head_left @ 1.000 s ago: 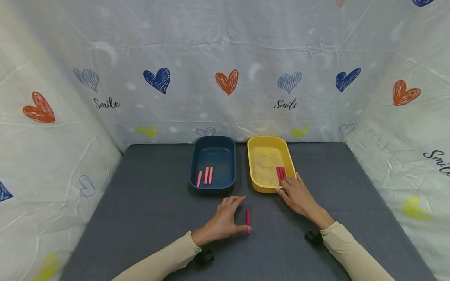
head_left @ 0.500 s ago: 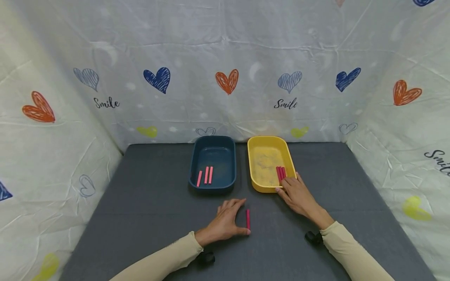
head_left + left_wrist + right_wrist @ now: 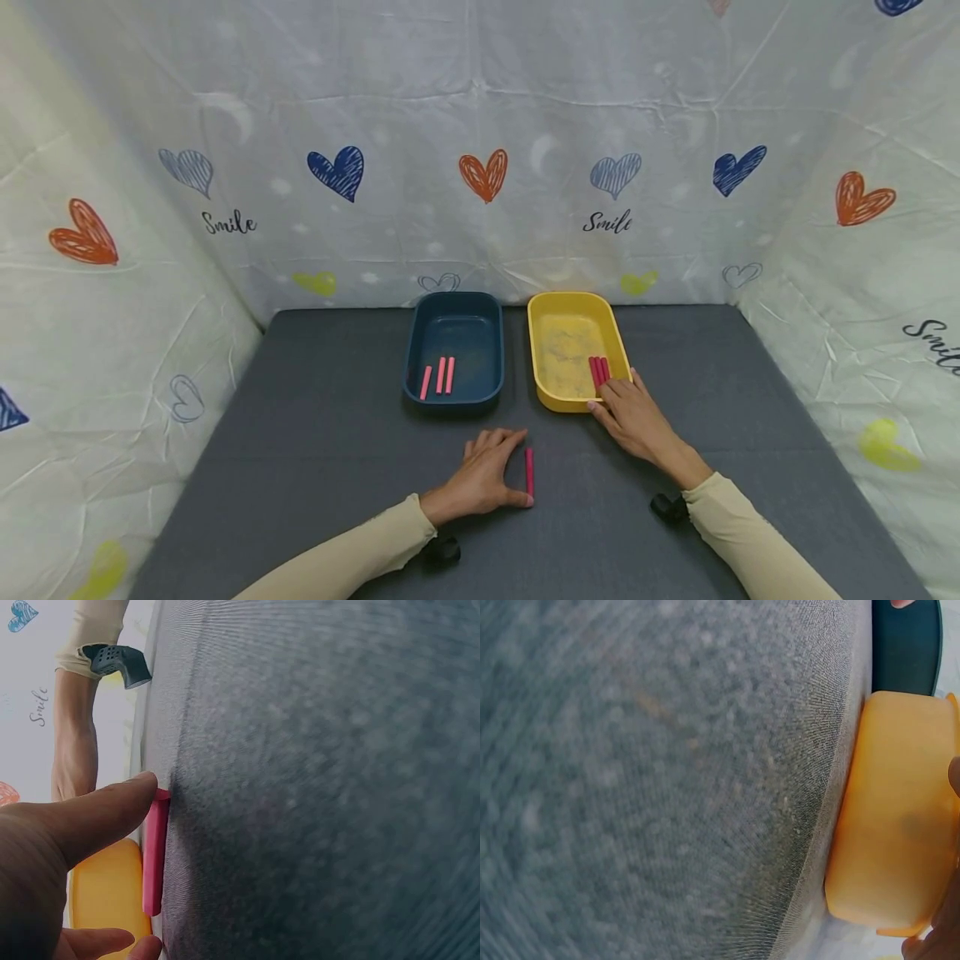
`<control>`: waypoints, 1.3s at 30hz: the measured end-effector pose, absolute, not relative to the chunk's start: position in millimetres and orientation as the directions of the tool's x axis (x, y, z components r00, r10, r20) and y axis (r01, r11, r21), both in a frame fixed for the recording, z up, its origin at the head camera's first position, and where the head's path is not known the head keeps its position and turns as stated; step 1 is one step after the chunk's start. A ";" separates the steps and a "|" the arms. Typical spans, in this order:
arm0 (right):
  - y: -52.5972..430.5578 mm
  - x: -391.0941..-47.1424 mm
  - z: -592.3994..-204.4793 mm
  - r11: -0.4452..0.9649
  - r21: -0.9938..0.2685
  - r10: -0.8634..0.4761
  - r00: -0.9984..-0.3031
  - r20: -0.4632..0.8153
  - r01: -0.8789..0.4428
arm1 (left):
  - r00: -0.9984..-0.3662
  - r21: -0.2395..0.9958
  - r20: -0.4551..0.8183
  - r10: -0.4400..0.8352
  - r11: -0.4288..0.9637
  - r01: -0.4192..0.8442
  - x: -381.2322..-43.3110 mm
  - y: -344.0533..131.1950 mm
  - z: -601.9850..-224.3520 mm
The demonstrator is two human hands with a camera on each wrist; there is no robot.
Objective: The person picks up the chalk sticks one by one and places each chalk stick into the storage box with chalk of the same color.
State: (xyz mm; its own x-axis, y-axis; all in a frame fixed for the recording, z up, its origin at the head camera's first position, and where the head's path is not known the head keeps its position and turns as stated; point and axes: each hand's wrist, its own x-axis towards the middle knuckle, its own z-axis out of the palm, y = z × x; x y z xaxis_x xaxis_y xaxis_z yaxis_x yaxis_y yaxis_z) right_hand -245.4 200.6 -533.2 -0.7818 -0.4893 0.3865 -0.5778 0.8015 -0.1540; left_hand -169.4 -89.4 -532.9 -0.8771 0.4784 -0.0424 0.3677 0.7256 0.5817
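On the dark grey table lies a deep pink stick. My left hand curves around its left side, thumb touching the near end. The index fingertip is beyond the far end with a small gap; the left wrist view shows the stick between thumb and fingers, not pinched. My right hand lies over the near right corner of a yellow tray. Its fingers reach inside over several deep pink sticks, hiding their near ends, and its thumb is at the front rim. Its fingertips are hidden.
A dark blue tray stands left of the yellow one and holds 3 lighter pink sticks. White cloth printed with hearts hangs behind the table and along both sides. Black wrist cameras sit under both wrists.
My left hand has shifted slightly toward me and to the right; its thumb moved from over the stick to the near end. My right hand has stayed put.
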 end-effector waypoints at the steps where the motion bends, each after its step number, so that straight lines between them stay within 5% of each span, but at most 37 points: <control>1: 200.7 -245.4 -533.4 0.801 -0.154 -0.490 -0.781 0.387 -0.578 | -0.877 0.575 -0.038 0.479 0.728 0.373 -169.0 -89.1 -533.5; 39: 199.3 -242.7 -531.1 0.806 -0.175 -0.481 -0.797 0.365 -0.566 | -0.867 0.513 0.006 0.498 0.743 0.430 -165.0 -88.7 -536.1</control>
State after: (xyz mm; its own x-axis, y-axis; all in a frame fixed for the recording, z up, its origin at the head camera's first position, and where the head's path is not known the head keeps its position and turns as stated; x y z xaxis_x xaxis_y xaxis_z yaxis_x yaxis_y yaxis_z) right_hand -242.7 199.3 -531.1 -0.7973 -0.4806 0.3651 -0.5658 0.8057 -0.1750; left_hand -165.0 -88.7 -536.1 -0.8672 0.4979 0.0059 0.4299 0.7427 0.5133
